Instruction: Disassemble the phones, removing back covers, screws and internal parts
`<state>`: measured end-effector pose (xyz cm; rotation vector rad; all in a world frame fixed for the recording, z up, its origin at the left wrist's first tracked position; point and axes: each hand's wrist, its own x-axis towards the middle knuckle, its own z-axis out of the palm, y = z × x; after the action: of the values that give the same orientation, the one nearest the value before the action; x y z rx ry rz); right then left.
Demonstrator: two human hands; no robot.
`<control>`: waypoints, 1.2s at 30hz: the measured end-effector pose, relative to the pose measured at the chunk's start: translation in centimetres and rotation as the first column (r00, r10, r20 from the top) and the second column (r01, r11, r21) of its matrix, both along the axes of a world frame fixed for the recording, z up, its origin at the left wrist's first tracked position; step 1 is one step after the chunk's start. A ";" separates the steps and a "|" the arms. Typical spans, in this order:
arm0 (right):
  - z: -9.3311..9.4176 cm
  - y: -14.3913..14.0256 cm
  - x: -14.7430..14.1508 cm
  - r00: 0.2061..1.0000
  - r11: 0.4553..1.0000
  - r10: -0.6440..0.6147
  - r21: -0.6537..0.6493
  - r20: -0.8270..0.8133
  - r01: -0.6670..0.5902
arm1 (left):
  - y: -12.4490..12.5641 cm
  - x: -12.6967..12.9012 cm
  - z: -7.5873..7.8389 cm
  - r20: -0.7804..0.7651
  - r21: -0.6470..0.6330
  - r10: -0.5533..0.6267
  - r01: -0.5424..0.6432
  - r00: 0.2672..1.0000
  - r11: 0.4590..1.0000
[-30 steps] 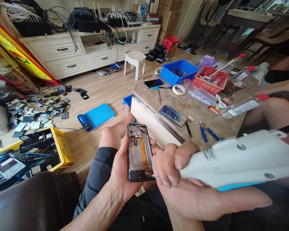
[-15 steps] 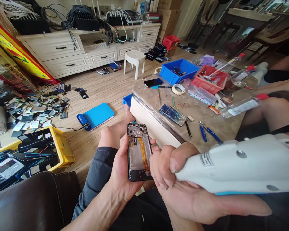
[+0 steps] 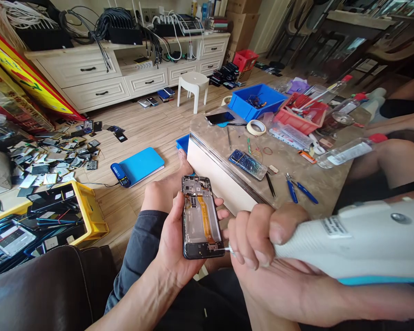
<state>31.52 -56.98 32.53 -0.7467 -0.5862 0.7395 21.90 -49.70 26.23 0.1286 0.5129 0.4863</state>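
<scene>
In my left hand (image 3: 174,241) lies an opened smartphone (image 3: 195,220), gripped along its edges. Its back cover is off, so a metal frame and an orange flex cable (image 3: 205,218) show. My right hand (image 3: 262,248) is wrapped round the front of a large white electric screwdriver (image 3: 365,239), whose body runs out of view at the right. A thin bit (image 3: 224,249) points left at the phone's black lower end, by its right corner. Whether the tip touches a screw is too small to tell.
On the low table (image 3: 224,142) lie a cracked phone (image 3: 247,164), blue-handled cutters (image 3: 300,189), a tape roll (image 3: 256,128), a blue bin (image 3: 257,102) and a red bin (image 3: 300,117). Left stand a yellow crate (image 3: 93,214) of phones and a blue-covered pad (image 3: 141,165). Another person's legs (image 3: 386,161) show right.
My right hand and the screwdriver have shifted right and slightly down, exposing the bit and the phone's lower right corner. The phone has hardly moved in my left hand.
</scene>
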 end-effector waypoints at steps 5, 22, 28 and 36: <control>-0.6 -0.3 0.1 0.997 0.997 -0.078 -0.023 0.021 0.079 | 0.5 -0.3 0.3 -0.028 0.017 -0.015 0.015 0.999 1.000; -1.3 -0.3 0.2 1.000 1.000 -0.024 0.003 0.007 0.024 | 0.4 -0.2 1.1 0.045 0.024 0.023 -0.024 0.999 0.999; -1.0 -0.1 0.1 0.999 0.999 -0.033 -0.002 0.013 0.033 | 0.4 -0.3 1.2 0.036 -0.009 0.001 0.000 0.999 1.000; -1.3 -0.5 0.2 1.000 1.000 -0.006 0.017 0.015 0.006 | 0.4 -0.2 1.3 -0.054 0.068 0.025 -0.022 0.998 0.997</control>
<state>31.76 -57.50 31.19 -0.7387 -0.6027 0.7230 21.67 -49.30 27.51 0.2013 0.5528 0.5243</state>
